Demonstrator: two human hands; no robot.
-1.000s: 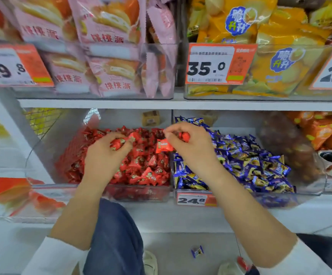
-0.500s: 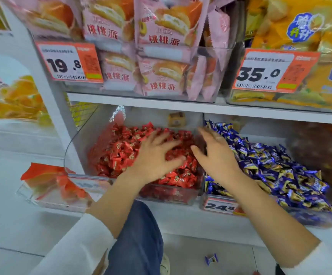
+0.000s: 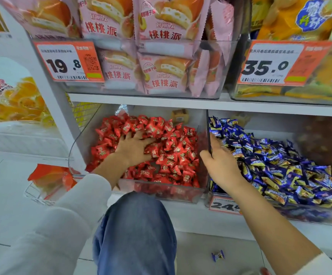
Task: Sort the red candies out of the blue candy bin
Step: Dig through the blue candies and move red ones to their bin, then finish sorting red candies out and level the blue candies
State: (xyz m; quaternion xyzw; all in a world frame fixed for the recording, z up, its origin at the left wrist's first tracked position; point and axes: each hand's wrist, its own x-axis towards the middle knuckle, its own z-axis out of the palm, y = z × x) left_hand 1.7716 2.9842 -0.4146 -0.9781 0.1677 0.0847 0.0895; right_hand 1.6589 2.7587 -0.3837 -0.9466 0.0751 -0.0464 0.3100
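Two clear bins stand side by side on the lower shelf. The left bin is heaped with red candies. The right bin is full of blue candies. My left hand lies flat on the red heap with its fingers spread and holds nothing. My right hand rests at the left edge of the blue bin, against the dark wall between the bins. Its fingers reach in among the blue wrappers, which partly hide the fingertips. I see nothing held in it.
A white shelf board hangs low over both bins, carrying pink cake packs and yellow snack bags. My knee in jeans is raised in front of the red bin. One blue candy lies on the floor.
A second ago each hand pinched a red candy above the bins. Both candies have gone into the red bin; the left hand now presses the heap and the right hand has moved to the blue bin's edge.
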